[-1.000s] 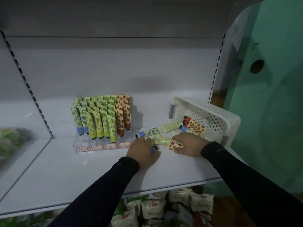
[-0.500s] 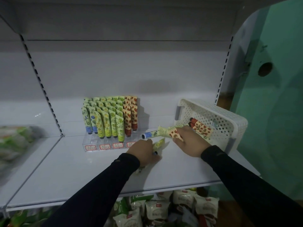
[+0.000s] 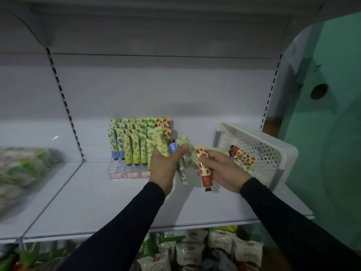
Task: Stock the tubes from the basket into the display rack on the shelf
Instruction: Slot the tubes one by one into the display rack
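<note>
A clear display rack (image 3: 117,171) on the white shelf holds rows of upright tubes (image 3: 130,141), green and blue at left, strawberry-patterned at the right. My left hand (image 3: 165,165) is raised in front of the rack, shut on a bunch of green-patterned tubes (image 3: 160,142), one with a blue cap. My right hand (image 3: 220,169) grips a strawberry tube (image 3: 203,165) with its red cap pointing down. To the right, the white perforated basket (image 3: 273,151) lies tilted, with a few strawberry tubes (image 3: 244,156) still inside.
The shelf surface (image 3: 109,200) runs wide in front of the rack. Blurred green packets (image 3: 21,169) sit on the neighbouring shelf at left. Bagged goods (image 3: 214,249) fill the shelf below. A green wall (image 3: 328,133) stands at right.
Both hands have lifted off the shelf surface with tubes they gathered there. The left hand now holds a bunch upright; the right holds one strawberry tube. The view has shifted left.
</note>
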`<action>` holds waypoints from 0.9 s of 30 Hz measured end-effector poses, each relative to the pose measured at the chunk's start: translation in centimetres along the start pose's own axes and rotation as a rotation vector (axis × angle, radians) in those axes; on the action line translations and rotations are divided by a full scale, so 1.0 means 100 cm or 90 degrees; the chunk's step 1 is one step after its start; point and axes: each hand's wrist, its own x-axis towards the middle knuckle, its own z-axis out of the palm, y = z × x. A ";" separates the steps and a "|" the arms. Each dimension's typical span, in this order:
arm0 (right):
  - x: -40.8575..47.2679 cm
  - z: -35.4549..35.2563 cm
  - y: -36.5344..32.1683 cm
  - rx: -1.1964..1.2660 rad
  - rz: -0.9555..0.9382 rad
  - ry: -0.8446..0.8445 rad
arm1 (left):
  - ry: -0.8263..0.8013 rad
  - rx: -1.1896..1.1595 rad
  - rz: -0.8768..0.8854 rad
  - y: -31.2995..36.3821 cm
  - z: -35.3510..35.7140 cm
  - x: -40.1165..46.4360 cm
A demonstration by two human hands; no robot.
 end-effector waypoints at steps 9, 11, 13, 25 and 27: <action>0.008 0.050 0.007 -0.008 0.025 -0.099 | 0.048 -0.052 -0.002 0.008 -0.034 -0.004; 0.013 0.052 0.011 -0.063 0.014 -0.070 | 0.065 -0.044 0.008 0.008 -0.051 -0.002; 0.019 0.049 0.013 -0.122 -0.008 -0.005 | 0.092 -0.042 0.016 0.007 -0.070 0.001; 0.066 0.035 -0.005 -0.441 -0.113 0.213 | 0.255 -0.025 -0.045 -0.020 -0.165 0.007; 0.073 0.037 -0.009 -0.469 -0.143 0.208 | 0.241 -0.024 -0.046 -0.022 -0.168 0.009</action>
